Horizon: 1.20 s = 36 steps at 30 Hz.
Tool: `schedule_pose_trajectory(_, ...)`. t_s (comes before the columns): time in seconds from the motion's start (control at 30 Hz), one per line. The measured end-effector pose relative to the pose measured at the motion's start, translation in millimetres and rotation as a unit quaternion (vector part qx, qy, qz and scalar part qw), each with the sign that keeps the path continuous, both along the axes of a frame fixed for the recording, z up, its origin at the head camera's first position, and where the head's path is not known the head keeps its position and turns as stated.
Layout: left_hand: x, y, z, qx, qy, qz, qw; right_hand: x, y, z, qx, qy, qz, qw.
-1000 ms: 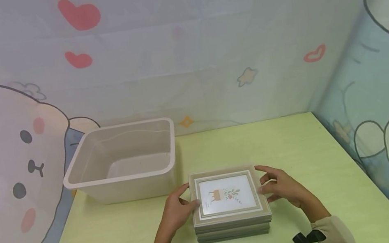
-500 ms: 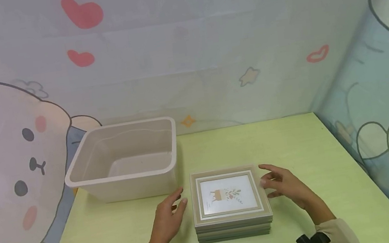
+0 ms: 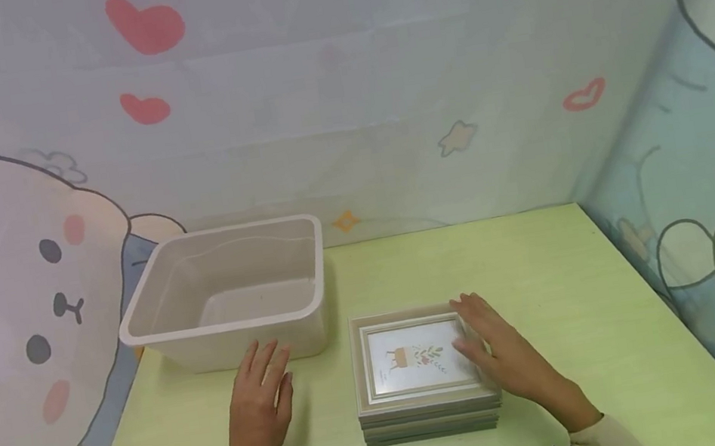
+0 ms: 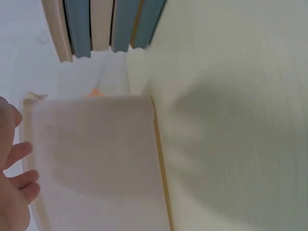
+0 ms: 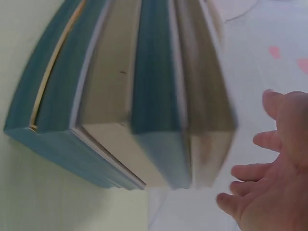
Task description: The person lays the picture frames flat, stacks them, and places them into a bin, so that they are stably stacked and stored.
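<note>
A neat stack of several picture frames [image 3: 418, 359], beige and blue-green along the sides, lies flat on the table. The top frame is beige and shows a small print of a plant in an orange pot. My right hand [image 3: 514, 357] hovers at the stack's right edge, fingers extended and overlapping the top frame in the head view; the right wrist view shows its fingers [image 5: 250, 171] spread beside the top frame, gripping nothing. To the left of the stack, my left hand [image 3: 257, 412] reaches forward with loose, straight fingers and holds nothing. Its fingertips overlap the front wall of a beige plastic bin [image 3: 211, 350].
The bin stands at the back left of the pale green table [image 3: 472, 260], with nothing visible inside it. A printed cloth backdrop [image 3: 368, 99] with cartoon animals and hearts rises behind the table and along its sides.
My left hand has left the stack's left side and moved left toward the bin. My right hand has come off the right side and now extends over the top edge. The stack stays put.
</note>
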<state>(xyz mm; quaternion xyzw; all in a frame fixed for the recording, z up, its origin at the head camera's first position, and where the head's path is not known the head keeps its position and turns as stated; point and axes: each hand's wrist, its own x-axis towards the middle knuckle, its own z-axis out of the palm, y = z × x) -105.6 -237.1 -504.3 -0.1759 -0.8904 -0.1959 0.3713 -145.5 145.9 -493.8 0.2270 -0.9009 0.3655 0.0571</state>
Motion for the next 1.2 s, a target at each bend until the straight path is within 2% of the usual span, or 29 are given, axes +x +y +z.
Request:
schedule_pose_trajectory(0.1, -2.2, -11.0, 0.7, -0.015, 0.022, 0.014, 0.9996, 0.1, -8.6, -5.9, 0.042, 0.028, 0.012, 0.999)
schedule_pose_trajectory(0.2, -5.7, -20.7, 0.5, -0.034, 0.025, 0.036, 0.9984, 1.5, -13.1, -10.9, 0.088, 0.068, 0.030, 0.993)
schedule_pose_trajectory(0.33, -13.2, -35.3, 1.9, -0.067, 0.002, 0.082, 0.9944, 2.0, -15.5, -13.9, 0.143, 0.116, 0.059, 0.981)
schedule_pose_trajectory(0.43, -19.1, -48.5, 5.0, -0.087, -0.026, 0.110, 0.9898, 2.4, -16.0, -16.1, 0.164, 0.127, 0.070, 0.976)
schedule_pose_trajectory(0.53, -23.2, -62.0, 9.9, -0.096, -0.047, 0.122, 0.9868, 2.9, -16.2, -17.6, 0.168, 0.128, 0.072, 0.975)
schedule_pose_trajectory(0.9, -24.4, -116.8, 24.0, -0.120, -0.063, 0.139, 0.9811, 3.7, -17.5, -18.2, 0.171, 0.121, 0.070, 0.975)
schedule_pose_trajectory(1.07, -27.9, -142.4, 29.6, -0.129, -0.040, 0.122, 0.9834, 4.6, -18.8, -18.7, 0.159, 0.122, 0.070, 0.977)
schedule_pose_trajectory(1.2, -32.9, -160.0, 33.5, -0.105, -0.015, 0.088, 0.9905, 4.8, -19.0, -19.2, 0.153, 0.116, 0.067, 0.979)
